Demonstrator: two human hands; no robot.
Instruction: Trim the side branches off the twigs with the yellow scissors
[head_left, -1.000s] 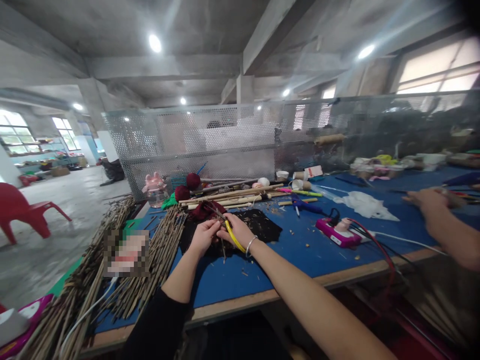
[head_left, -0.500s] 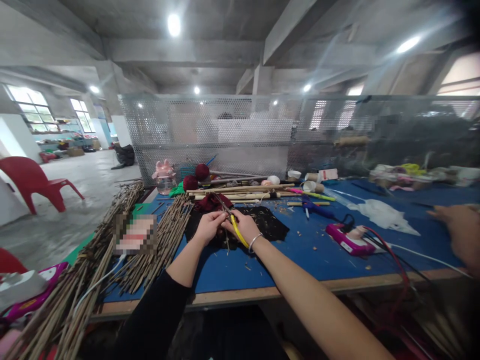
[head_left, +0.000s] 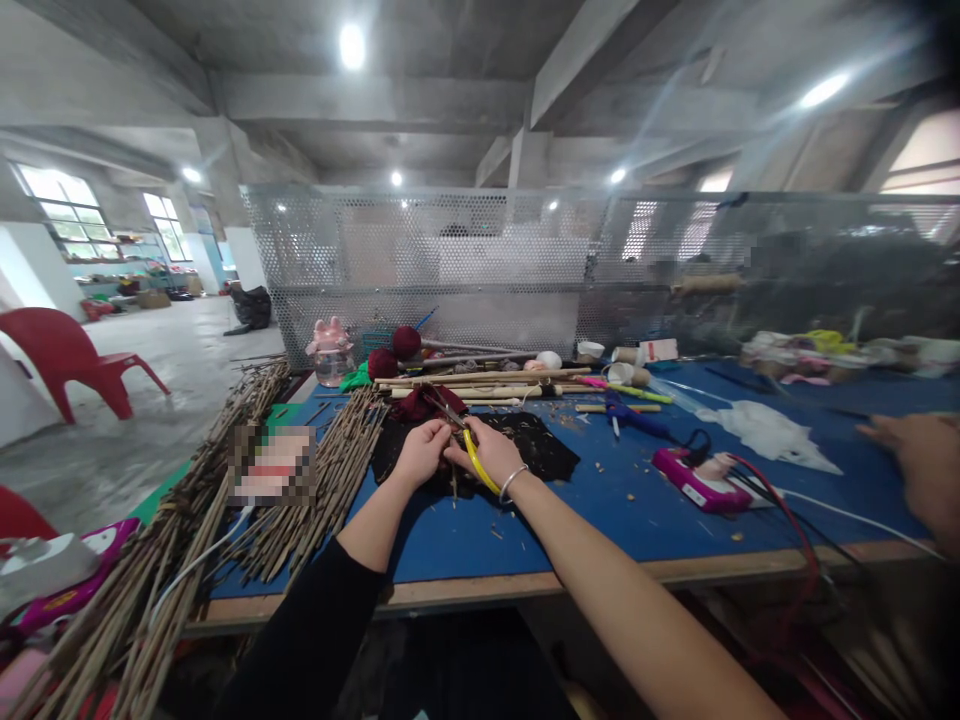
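My right hand [head_left: 496, 450], with a silver bangle at the wrist, is closed around scissors [head_left: 479, 464] with yellow handles; their blades point away and to the left. Close beside it, my left hand [head_left: 420, 453] is pinched shut, its fingertips near the right hand's. What it holds is too small and covered to name. Under both hands lies a black cloth [head_left: 546, 448] strewn with small chips. Dark red material [head_left: 412, 405], perhaps yarn or fabric, is bunched just beyond the fingers.
Thin brown sticks [head_left: 337, 470] lie in bundles at the left. Dark red balls [head_left: 382, 364] and poles line the back. A blue glue gun [head_left: 630, 415], a purple power strip [head_left: 697, 480] with cables and a plastic bag [head_left: 772, 435] are rightward. Another person's hand [head_left: 926, 465] shows far right.
Both hands stay in nearly the same place, with the scissors still in the right one. The whole view has shifted very slightly.
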